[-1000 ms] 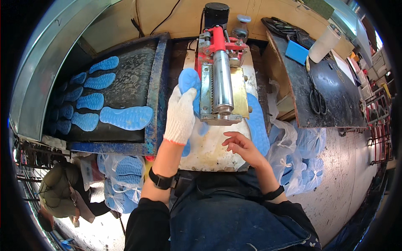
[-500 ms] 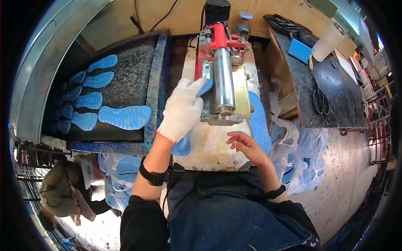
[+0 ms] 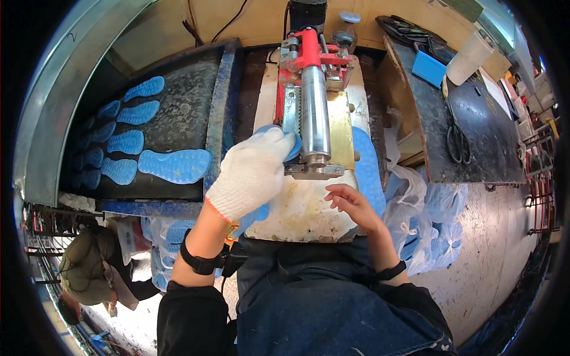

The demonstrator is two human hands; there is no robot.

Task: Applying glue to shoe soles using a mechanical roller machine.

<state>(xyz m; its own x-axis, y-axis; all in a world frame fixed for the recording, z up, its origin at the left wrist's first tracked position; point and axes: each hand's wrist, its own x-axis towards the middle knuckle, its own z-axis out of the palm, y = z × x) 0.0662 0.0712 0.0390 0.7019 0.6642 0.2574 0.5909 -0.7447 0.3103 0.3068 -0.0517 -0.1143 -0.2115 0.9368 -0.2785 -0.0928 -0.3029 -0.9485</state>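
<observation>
My left hand [image 3: 255, 163], in a white knit glove, is closed around a blue shoe sole [image 3: 293, 149]. Most of that sole is hidden by the glove; its edge shows at the fingertips, just left of the machine's steel roller [image 3: 315, 113]. Below the gloved wrist, part of another blue sole [image 3: 259, 215] lies at the board's left edge. My bare right hand [image 3: 351, 204] hovers over the pale worn board [image 3: 297, 207], fingers loosely bent and apart, holding nothing. To the right of the brass plate [image 3: 341, 127] lies a further blue sole [image 3: 369, 169].
Several blue soles lie on a dark tray [image 3: 184, 101] with a raised blue rim at left. The right-hand table [image 3: 475, 148] bears black scissors [image 3: 458, 142], a white bottle [image 3: 468, 59] and a blue box [image 3: 428, 66]. Clear plastic bags [image 3: 436, 237] of soles stand on the floor.
My left hand has drawn back from beside the roller, toward me and slightly left, with the blue sole still in it. The right hand has barely moved.
</observation>
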